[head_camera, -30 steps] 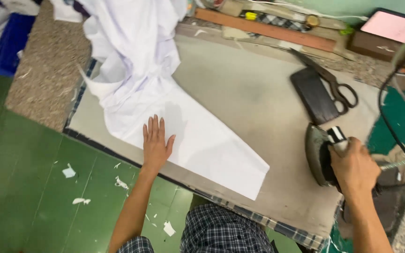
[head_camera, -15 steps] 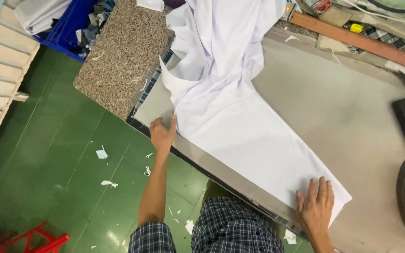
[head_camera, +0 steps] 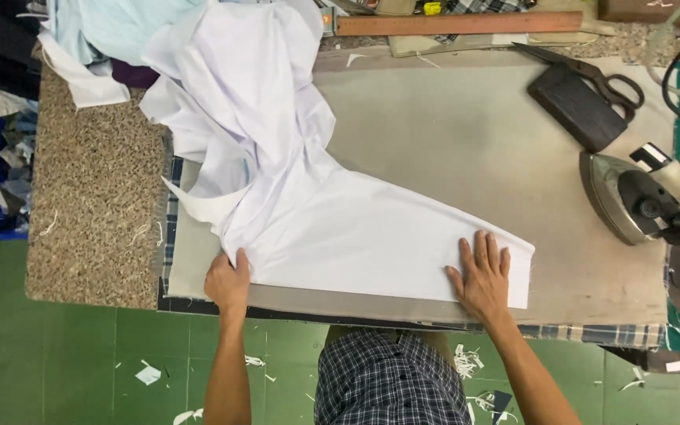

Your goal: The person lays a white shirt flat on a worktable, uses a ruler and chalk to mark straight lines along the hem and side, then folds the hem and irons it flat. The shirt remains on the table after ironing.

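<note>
My left hand (head_camera: 227, 285) pinches the white sleeve (head_camera: 356, 232) edge; my right hand (head_camera: 482, 275) lies spread flat; I'd best pull taut, smoothing outward beyond my fingertips.

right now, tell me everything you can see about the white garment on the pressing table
The white garment looks like thin, smooth woven cloth. One long tapering part, seemingly a sleeve, lies flat across the padded beige table, reaching towards the right. The rest is bunched in loose folds at the upper left, spilling onto the speckled stone counter. The left hand grips its near left edge; the right hand presses flat, fingers spread, near the sleeve's end. The iron stands apart from it.
</note>
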